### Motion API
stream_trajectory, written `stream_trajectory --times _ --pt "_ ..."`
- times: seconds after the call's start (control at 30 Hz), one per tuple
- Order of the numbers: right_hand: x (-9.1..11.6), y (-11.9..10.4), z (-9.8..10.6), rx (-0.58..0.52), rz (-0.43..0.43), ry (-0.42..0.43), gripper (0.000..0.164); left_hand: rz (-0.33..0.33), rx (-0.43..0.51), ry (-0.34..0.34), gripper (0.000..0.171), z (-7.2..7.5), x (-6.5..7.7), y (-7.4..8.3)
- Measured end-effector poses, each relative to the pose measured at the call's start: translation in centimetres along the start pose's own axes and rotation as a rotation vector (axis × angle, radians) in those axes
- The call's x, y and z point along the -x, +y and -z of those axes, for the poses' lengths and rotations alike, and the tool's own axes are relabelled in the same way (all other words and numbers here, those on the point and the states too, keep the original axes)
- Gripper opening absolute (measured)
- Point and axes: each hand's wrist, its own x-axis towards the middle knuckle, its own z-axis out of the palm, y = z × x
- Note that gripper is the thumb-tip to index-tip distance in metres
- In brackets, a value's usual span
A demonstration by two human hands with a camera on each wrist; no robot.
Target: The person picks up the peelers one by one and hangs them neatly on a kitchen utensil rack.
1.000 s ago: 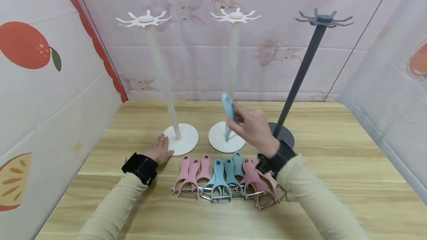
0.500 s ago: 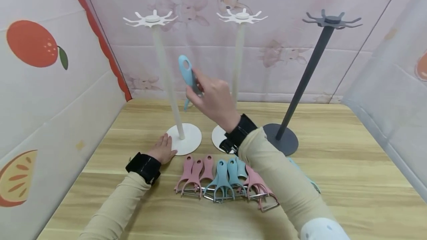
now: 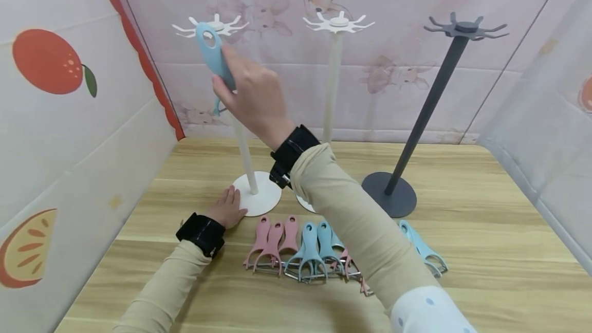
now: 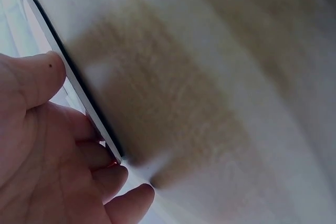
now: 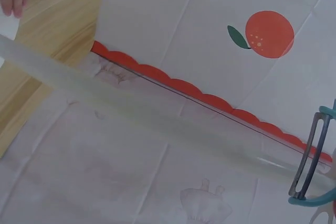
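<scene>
My right hand (image 3: 256,94) pinches the handle of a light blue peeler (image 3: 214,55), holding it with the holed end up in front of the hooked top (image 3: 226,25) of the left white stand. In the right wrist view, the peeler's metal blade (image 5: 308,156) overlaps the upper part of the pale pole (image 5: 157,121). My left hand (image 3: 225,210) rests with extended fingers on the round white base (image 3: 268,194) of the same stand. In the left wrist view, the fingers (image 4: 39,80) lie along the thin edge of that base.
A second white stand (image 3: 334,76) is in the middle, a dark grey stand (image 3: 427,102) on the right. Several pink peelers (image 3: 262,233) and blue peelers (image 3: 309,243) lie in front, partly under the right sleeve. One light blue peeler (image 3: 421,243) lies apart at right.
My right hand has carried the light blue peeler up and left, from the middle stand to the top of the left one. My left hand has stayed on the base.
</scene>
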Motion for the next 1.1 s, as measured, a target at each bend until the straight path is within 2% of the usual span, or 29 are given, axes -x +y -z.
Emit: stream_trajectory --times 0.13,0.33,0.53,0.87,1.0,1.1 --pt "-0.3 0.0 -0.3 -0.005 -0.043 -0.026 0.039 0.015 0.024 -0.018 0.06 0.2 -0.2 0.3" --pt "0.2 0.4 -0.8 -0.02 -0.052 -0.026 0.039 0.014 0.007 -0.052 0.062 0.4 -0.4 0.5" --pt "1.8 1.0 -0.7 -0.032 -0.051 -0.032 0.038 -0.017 0.019 -0.017 0.061 0.5 -0.4 0.3" --pt "7.3 2.4 0.0 -0.091 -0.016 -0.033 0.028 -0.053 0.033 -0.01 0.062 0.3 -0.5 -0.2" --pt "10.2 3.3 0.5 -0.115 -0.037 -0.055 0.023 -0.058 0.061 -0.023 0.062 0.5 -0.3 0.1" --pt "12.6 4.3 1.1 -0.12 -0.074 -0.103 0.022 -0.055 0.066 -0.022 0.061 0.8 -0.1 0.4"
